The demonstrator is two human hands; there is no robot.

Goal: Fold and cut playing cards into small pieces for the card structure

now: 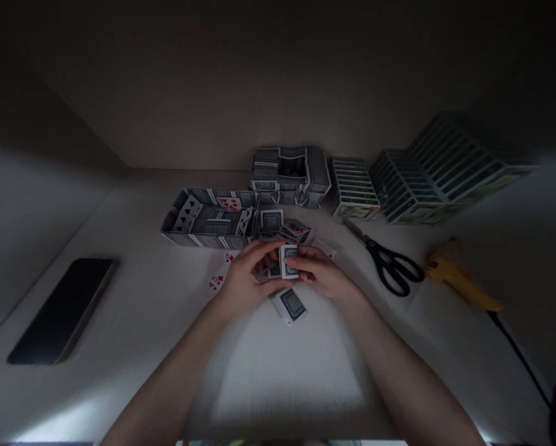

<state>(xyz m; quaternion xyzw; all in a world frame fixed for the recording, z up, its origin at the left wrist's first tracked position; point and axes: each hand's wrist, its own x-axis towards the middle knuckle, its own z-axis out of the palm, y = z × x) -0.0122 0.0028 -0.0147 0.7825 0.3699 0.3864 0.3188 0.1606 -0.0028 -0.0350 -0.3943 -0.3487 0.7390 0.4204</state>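
My left hand [246,279] and my right hand [326,275] meet over the middle of the white table [278,371]. Both are closed around a small folded playing card piece [289,260] with a blue patterned back, held upright between the fingers. Just below the hands lies a loose card [292,305], back side up. More loose cards [219,272] with red pips lie by my left hand. Behind the hands stand two box-like structures built of cards, a low open one [210,218] and a taller one [291,173].
Black-handled scissors [389,263] lie right of my hands, and a yellow glue gun [461,279] with a black cord lies further right. Several card packs [426,176] are stacked at the back right. A dark phone [64,310] rests at the left.
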